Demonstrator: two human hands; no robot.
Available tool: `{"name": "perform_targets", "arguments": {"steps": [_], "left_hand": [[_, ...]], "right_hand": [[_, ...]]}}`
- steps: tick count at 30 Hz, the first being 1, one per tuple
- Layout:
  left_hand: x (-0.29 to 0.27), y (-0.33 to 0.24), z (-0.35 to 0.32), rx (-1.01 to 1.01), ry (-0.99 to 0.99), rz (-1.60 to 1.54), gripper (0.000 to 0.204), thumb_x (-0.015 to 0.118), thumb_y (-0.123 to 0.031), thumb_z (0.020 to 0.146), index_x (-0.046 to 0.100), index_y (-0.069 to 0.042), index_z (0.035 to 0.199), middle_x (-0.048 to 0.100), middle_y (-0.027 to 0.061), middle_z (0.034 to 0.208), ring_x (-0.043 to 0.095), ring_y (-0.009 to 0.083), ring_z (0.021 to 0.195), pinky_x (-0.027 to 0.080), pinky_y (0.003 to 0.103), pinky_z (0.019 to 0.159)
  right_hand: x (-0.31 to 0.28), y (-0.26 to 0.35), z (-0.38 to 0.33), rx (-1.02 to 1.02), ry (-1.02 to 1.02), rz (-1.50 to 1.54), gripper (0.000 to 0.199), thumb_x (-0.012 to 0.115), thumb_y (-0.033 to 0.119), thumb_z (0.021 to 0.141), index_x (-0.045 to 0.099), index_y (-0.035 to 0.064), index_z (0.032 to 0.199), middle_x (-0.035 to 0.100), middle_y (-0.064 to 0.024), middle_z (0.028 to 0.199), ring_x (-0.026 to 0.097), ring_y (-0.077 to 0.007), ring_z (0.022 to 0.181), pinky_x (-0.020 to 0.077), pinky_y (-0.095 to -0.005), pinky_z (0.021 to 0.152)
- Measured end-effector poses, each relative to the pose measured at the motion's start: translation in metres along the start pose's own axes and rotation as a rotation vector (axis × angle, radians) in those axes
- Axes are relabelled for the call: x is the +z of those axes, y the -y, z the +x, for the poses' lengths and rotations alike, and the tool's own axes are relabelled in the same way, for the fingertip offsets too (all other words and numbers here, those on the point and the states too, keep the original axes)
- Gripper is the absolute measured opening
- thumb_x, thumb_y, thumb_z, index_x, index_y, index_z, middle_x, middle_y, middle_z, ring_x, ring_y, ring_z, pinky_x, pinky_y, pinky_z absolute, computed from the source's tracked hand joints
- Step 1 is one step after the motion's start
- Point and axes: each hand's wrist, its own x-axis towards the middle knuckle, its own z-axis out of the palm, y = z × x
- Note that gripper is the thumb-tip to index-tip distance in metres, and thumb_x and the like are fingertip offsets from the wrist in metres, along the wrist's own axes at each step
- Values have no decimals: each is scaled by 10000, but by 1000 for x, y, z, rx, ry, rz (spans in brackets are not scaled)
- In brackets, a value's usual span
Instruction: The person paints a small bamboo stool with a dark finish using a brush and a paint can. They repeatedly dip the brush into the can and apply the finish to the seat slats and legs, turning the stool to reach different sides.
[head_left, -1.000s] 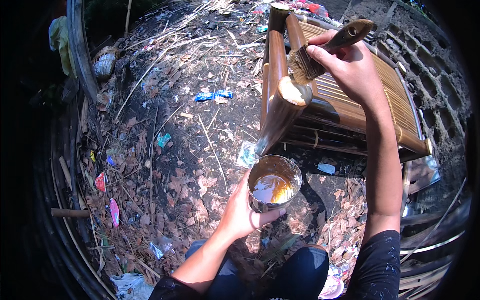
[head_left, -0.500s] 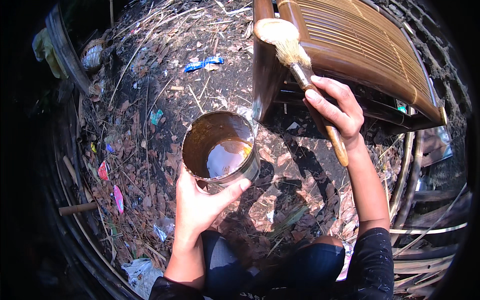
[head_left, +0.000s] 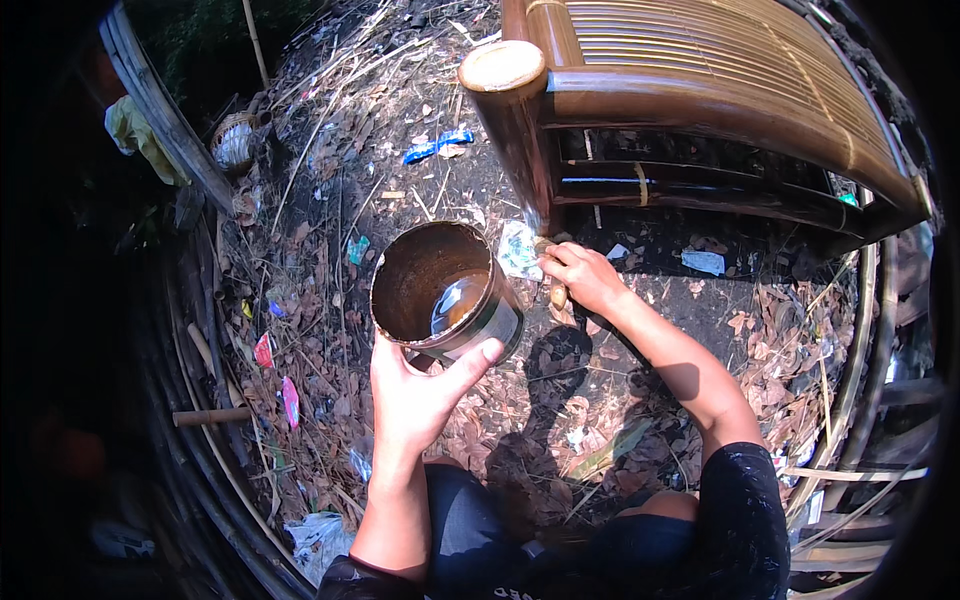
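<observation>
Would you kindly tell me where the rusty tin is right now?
In the head view, the rusty tin sits left of centre, held up by the left hand, just left of the right hand.

Hard direct sunlight, high contrast. Glare on the bamboo chair (head_left: 700, 70) slats and its post top; bright glint off the liquid in the rusty can (head_left: 440, 290). Sharp dark shadows fall toward the near side: arm and can shadows on the leaf-littered ground (head_left: 330, 200), deep black under the chair seat. Left side and far-left corner are dim, detail lost. Heavy fisheye bend with black vignette around the rim. Centre is sharp, edges soft.
</observation>
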Motion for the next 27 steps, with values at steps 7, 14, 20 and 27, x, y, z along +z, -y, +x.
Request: {"name": "perform_targets", "arguments": {"steps": [7,14,20,27], "left_hand": [[2,4,-1,27,0,-25,695,942,-83,767,588,-2,1360,699,126,1275,680,206,1143,538,369,1022],[-1,2,-5,-4,46,-44,671,932,-70,773,607,2,1356,709,123,1251,694,210,1101,553,370,1001],[-9,2,-6,-65,28,21,695,937,-78,773,583,0,1366,687,125,1281,680,212,1117,545,372,1000],[30,9,-4,33,-21,23,732,899,-112,817,533,19,1437,650,138,1307,637,231,1153,487,381,1054]], "right_hand": [[-36,19,14,43,-267,161,317,740,68,873,769,142,1180,731,-98,1171,724,-290,1053,628,-383,864],[-113,-1,-14,567,-909,510,252,796,65,924,754,-13,1160,762,-135,1129,744,-208,1035,592,-302,885],[-230,-60,-47,979,-844,-231,308,756,293,940,766,41,1116,781,-201,950,776,-351,899,601,-418,797],[-135,10,47,579,-531,612,279,742,251,929,748,44,1117,776,-150,899,764,-308,851,584,-402,788]]}}
